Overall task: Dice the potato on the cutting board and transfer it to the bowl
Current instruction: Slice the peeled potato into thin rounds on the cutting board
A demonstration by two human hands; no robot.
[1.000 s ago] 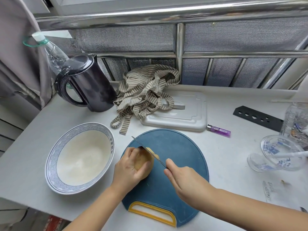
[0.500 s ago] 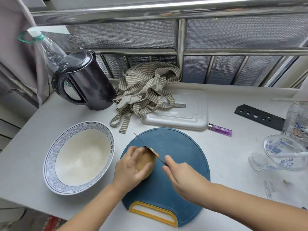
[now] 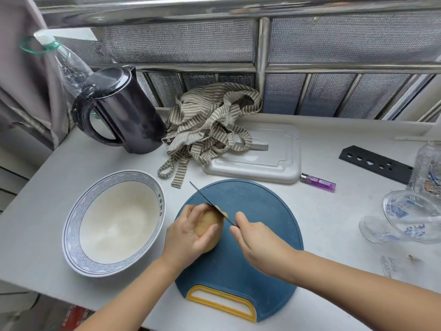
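A tan, oval, unpeeled potato (image 3: 208, 223) is being held down on the round blue plastic cutting board (image 3: 250, 271) with a yellow handle loop, at lower centre of the frame. It is being gripped by the left hand (image 3: 187, 234), whose fingers and thumb are being curled over its left side and near end. A thin dark-bladed knife (image 3: 207, 202) is being held by the right hand (image 3: 260, 242); its handle is being hidden inside the closed fingers, and the blade is being laid across the right part of the potato, tip pointing to the upper left. How deep the edge is sitting cannot be told. No cut pieces are being shown in the wide white ceramic bowl (image 3: 114, 177) with a blue wave-patterned rim, which is being kept just beside the board's left edge. The potato is being judged firm, dense and fairly heavy for its size, and its round shape is likely to be making it roll under the blade. It is best being pinned from above, fingertips tucked back from the edge, and cut faces are likely to be wet and slippery. A black electric kettle (image 3: 126, 115) and a striped beige cloth (image 3: 210, 125) are being left at upper centre.
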